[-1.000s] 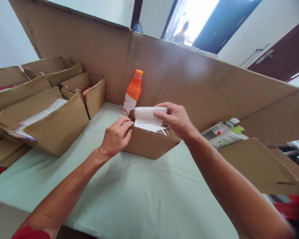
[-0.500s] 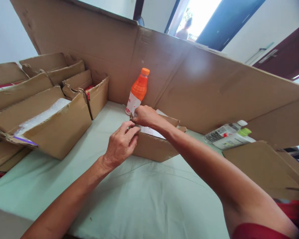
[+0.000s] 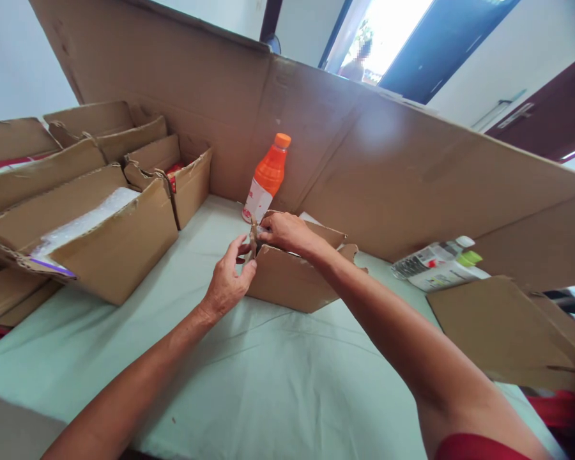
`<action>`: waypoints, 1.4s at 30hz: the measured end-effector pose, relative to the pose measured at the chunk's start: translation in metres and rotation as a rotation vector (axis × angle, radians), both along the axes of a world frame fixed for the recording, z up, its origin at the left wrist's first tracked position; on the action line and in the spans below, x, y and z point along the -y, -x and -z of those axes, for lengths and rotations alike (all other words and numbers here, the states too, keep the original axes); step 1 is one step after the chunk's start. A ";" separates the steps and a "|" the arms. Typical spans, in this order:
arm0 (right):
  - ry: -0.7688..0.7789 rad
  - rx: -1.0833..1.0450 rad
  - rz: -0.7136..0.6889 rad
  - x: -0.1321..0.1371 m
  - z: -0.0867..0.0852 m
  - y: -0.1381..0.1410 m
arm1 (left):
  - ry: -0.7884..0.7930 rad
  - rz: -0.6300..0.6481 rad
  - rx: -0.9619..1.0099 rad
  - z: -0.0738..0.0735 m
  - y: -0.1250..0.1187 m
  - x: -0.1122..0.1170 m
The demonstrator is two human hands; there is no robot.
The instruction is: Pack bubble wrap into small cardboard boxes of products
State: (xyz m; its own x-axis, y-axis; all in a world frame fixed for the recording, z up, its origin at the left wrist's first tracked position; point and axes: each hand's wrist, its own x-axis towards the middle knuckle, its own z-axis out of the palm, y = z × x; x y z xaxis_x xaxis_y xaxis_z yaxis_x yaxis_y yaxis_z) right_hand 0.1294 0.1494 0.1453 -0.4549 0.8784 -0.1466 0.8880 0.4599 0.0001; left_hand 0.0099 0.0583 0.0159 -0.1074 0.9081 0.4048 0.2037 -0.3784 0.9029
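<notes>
A small open cardboard box [image 3: 287, 284] stands in the middle of a pale green cloth [image 3: 249, 383]. My left hand [image 3: 227, 278] is at the box's left corner, its thumb and fingers pinching a torn cardboard flap [image 3: 253, 237]. My right hand [image 3: 280, 231] reaches across the top of the box and grips the same flap from the other side. White paper shows inside the box behind my right wrist. An orange bottle [image 3: 267, 179] with a white label stands just behind the box.
Several open cardboard boxes [image 3: 100, 223] crowd the left side, one holding white wrapping. A tall cardboard wall [image 3: 364, 160] runs along the back. Two lying bottles [image 3: 438, 262] and a flat cardboard piece [image 3: 503, 326] are at the right. A person stands in the far doorway.
My right hand let go of the white folded paper, which now lies in the box, and moved left to the box's corner flap. My left hand shifted to pinch that flap.
</notes>
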 end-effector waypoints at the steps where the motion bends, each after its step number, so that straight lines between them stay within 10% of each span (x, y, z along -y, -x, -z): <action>1: -0.004 -0.029 -0.008 0.002 -0.004 -0.003 | -0.009 0.017 -0.015 0.000 -0.001 0.001; 7: -0.335 -0.649 0.134 0.060 -0.027 -0.076 | -0.032 0.013 -0.062 -0.001 0.004 0.002; 11: -0.696 -0.982 0.398 0.108 0.027 -0.155 | 0.004 0.025 -0.048 0.009 0.012 0.000; 17: -0.226 -1.149 0.511 0.117 0.124 -0.164 | 0.106 0.125 0.007 0.023 0.005 -0.004; 23: -0.267 -1.199 0.545 0.124 0.126 -0.156 | 0.123 0.057 0.010 0.019 -0.022 0.002; 30: -0.267 -1.150 0.563 0.172 0.137 -0.178 | 0.129 -0.004 -0.052 0.028 -0.026 0.069; 37: 0.000 -1.143 0.163 0.087 0.141 -0.096 | 0.189 -0.447 -0.001 0.042 0.032 0.107; 42: 0.051 -1.146 -0.016 0.009 0.150 -0.050 | 0.079 -0.409 -0.037 0.045 0.040 0.095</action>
State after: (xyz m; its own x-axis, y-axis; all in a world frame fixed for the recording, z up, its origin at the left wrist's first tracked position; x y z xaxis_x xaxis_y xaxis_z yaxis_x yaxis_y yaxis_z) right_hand 0.1796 0.1405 -0.0050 -0.3550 0.8763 0.3257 0.3481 0.4472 -0.8239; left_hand -0.0301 -0.0367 -0.0288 -0.4521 0.8220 0.3463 0.3561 -0.1896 0.9150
